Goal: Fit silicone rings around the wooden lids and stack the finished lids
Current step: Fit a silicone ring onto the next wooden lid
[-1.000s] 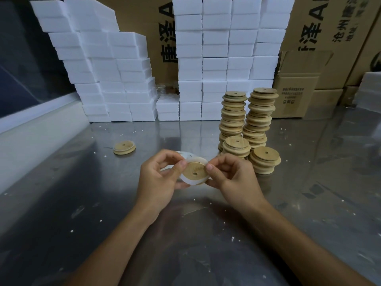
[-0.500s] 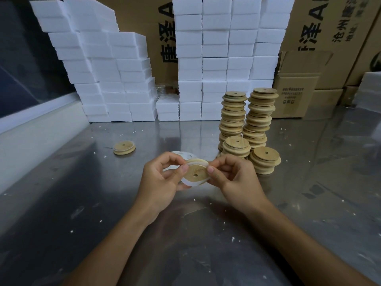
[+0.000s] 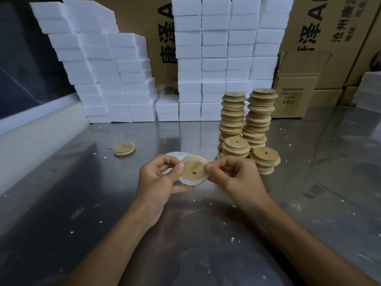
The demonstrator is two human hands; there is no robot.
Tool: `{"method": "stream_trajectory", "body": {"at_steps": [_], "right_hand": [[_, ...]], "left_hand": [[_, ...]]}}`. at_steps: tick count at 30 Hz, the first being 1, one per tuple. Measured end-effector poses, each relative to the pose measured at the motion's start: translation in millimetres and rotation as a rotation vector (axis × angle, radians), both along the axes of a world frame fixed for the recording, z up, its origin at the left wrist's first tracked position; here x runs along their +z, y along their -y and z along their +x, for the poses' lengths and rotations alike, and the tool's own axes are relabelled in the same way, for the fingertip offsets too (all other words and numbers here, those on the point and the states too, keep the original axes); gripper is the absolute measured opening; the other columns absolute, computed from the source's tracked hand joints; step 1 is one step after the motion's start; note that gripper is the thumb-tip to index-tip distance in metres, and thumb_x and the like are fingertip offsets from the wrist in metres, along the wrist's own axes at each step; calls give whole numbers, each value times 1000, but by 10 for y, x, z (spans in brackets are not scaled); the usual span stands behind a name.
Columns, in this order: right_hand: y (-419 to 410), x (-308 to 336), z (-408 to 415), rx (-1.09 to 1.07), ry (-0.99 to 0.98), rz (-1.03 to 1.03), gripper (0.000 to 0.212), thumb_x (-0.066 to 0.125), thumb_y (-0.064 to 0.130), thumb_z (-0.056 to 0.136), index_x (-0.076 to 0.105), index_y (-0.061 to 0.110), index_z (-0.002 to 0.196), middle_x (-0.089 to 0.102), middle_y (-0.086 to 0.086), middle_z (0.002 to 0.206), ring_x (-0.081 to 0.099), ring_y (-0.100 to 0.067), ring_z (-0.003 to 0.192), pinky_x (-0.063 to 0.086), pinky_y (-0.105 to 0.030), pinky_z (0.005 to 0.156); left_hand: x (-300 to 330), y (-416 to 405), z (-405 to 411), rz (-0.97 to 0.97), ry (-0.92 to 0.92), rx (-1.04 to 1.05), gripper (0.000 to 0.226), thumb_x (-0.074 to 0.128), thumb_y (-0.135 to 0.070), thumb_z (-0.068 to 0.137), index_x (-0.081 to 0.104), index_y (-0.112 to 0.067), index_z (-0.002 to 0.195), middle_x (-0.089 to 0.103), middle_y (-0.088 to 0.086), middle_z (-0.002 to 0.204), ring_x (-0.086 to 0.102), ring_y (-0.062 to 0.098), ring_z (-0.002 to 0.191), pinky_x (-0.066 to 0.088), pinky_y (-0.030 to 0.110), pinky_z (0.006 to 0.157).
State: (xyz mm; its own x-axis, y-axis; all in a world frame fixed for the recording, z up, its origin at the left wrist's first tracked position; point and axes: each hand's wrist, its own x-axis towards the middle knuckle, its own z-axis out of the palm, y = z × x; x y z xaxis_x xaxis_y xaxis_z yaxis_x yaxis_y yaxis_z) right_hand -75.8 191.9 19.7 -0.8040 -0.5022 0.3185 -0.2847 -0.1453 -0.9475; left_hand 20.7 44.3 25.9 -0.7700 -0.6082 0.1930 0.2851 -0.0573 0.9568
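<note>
Toward the far left of the bench (image 3: 61, 203), a single wooden lid (image 3: 124, 148) lies flat by itself, well apart from the work. Behind it, along the far edge, white foam blocks (image 3: 99, 65) are piled in stepped columns against printed cartons (image 3: 321, 27).

At the middle, held above the bench, is the lid in hand (image 3: 194, 171). Compared with a second ago the white silicone ring (image 3: 186, 181) shows less on the near face: it hung as a broad white band below the wood, and now only a thin strip runs along the lower left rim, with a pale lip at the top. I judge the ring is nearly seated in its groove, so this lid is close to ready for stacking. Just behind it a loose white ring (image 3: 175, 155) lies on the bench.

The left hand (image 3: 158, 180) pinches the lid's left rim, thumb tip pressed on the face, forefinger curled over the top, remaining fingers supporting from beneath. The right hand (image 3: 237, 176) mirrors it, thumb tip on the right rim, fingers curled behind. Both forearms reach in from the near edge.

Right of the hands stand two short lid stacks (image 3: 265, 162), and behind them two tall lid stacks (image 3: 247, 116); whether these carry rings I cannot tell.
</note>
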Motion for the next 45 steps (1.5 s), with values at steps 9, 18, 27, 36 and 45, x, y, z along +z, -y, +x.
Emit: {"method": "stream_trajectory", "body": {"at_steps": [9, 18, 27, 36, 45], "right_hand": [[-17, 9, 52, 124, 295, -111, 25, 72, 8, 85, 64, -12, 96, 74, -24, 88, 73, -26, 81, 61, -34, 70], [15, -35, 37, 75, 142, -23, 3, 76, 3, 82, 74, 3, 79, 76, -17, 79, 74, -26, 76, 62, -39, 79], [0, -48, 77, 107, -87, 115, 6, 77, 5, 82, 76, 3, 88, 78, -7, 84, 75, -25, 81, 61, -39, 80], [51, -14, 132, 136, 147, -3, 10, 72, 8, 86, 67, -1, 87, 74, -17, 83, 73, -22, 78, 63, -36, 71], [1, 31, 96, 216, 233, -56, 6, 69, -2, 86, 68, 0, 79, 74, -13, 74, 73, -19, 73, 61, -30, 68]], "left_hand": [[8, 13, -11, 84, -11, -77, 23, 59, 4, 90, 60, -10, 72, 69, 16, 96, 72, 32, 88, 59, 44, 65], [10, 43, 0, -447, -12, 105, 15, 69, 2, 84, 59, -9, 79, 66, 3, 78, 66, 13, 66, 53, 24, 62], [-11, 77, 5, -734, -16, -31, 22, 74, -3, 81, 72, -24, 78, 72, -8, 82, 68, 12, 83, 54, 21, 72], [15, 28, -9, -286, -100, -33, 19, 74, -8, 77, 74, -26, 74, 74, -4, 82, 70, 9, 75, 52, 18, 65], [2, 56, -13, -61, -83, -89, 11, 73, -17, 66, 77, -21, 76, 74, 1, 84, 69, 18, 81, 55, 34, 75]]}}
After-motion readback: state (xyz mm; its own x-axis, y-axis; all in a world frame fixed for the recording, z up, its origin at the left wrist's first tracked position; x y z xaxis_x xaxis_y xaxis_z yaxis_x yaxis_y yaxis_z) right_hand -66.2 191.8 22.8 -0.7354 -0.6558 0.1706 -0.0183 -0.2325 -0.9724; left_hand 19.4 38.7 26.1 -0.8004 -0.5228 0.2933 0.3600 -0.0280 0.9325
